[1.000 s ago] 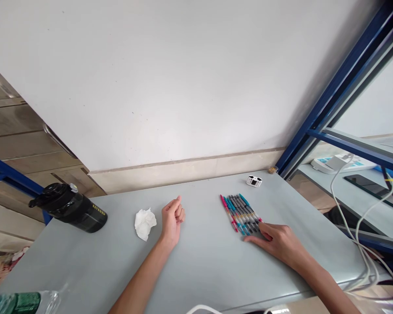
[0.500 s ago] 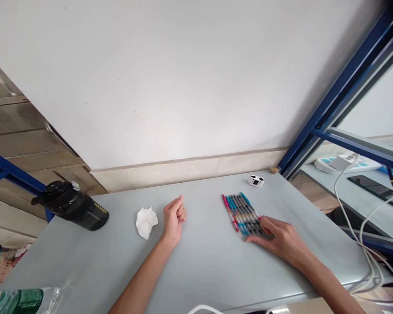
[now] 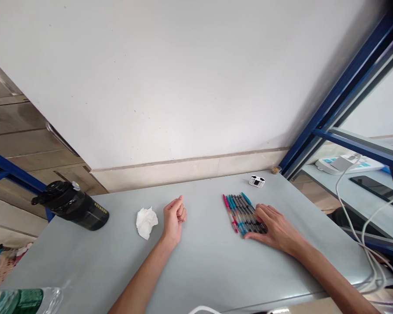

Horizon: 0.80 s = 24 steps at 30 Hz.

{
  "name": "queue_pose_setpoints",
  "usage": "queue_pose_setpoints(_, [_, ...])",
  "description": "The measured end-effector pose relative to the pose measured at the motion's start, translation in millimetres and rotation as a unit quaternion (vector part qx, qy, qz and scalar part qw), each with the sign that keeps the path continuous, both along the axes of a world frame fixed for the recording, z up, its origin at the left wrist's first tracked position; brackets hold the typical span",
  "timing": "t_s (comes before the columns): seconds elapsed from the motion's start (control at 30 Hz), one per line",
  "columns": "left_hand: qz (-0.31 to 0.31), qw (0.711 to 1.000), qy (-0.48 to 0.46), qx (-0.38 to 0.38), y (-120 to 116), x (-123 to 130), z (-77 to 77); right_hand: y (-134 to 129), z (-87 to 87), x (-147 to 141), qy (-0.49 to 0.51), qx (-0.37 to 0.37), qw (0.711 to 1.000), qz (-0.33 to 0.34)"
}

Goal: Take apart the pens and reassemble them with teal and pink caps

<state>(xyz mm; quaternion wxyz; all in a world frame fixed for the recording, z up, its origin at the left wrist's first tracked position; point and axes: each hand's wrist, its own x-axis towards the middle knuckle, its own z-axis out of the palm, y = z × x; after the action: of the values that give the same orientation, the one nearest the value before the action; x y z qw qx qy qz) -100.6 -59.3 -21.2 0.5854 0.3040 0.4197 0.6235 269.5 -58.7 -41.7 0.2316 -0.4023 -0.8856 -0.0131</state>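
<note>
Several gel pens (image 3: pixel 241 213) lie side by side in a slanted row on the grey table, with pink, teal and dark grey caps. My right hand (image 3: pixel 271 226) rests at the row's lower right end. Its bent fingers touch the rightmost pens and cover parts of them, while the thumb lies apart along the near ends. Left of the pens, my left hand (image 3: pixel 174 218) sits on the table with fingers curled in and thumb pointing up; nothing shows in it. Beside that hand is a crumpled white tissue (image 3: pixel 146 223).
A black water bottle (image 3: pixel 74 206) stands at the table's left. A small white device (image 3: pixel 256 181) and a little clear container (image 3: pixel 275 170) sit near the wall. A green-labelled plastic bottle (image 3: pixel 29 301) is at bottom left. White cables (image 3: pixel 363 235) hang by the blue frame (image 3: pixel 334 83) at right.
My right hand has moved slightly up and left, its fingers now further over the right side of the pen row. The left hand stays put.
</note>
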Motion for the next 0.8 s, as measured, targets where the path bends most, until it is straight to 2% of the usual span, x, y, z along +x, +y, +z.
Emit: queue_pose_setpoints(0.8, [-0.003,1.0,0.006,-0.002,-0.2,0.0,2.3,-1.2,-0.3,-0.8,0.046,0.002,0.999,0.0])
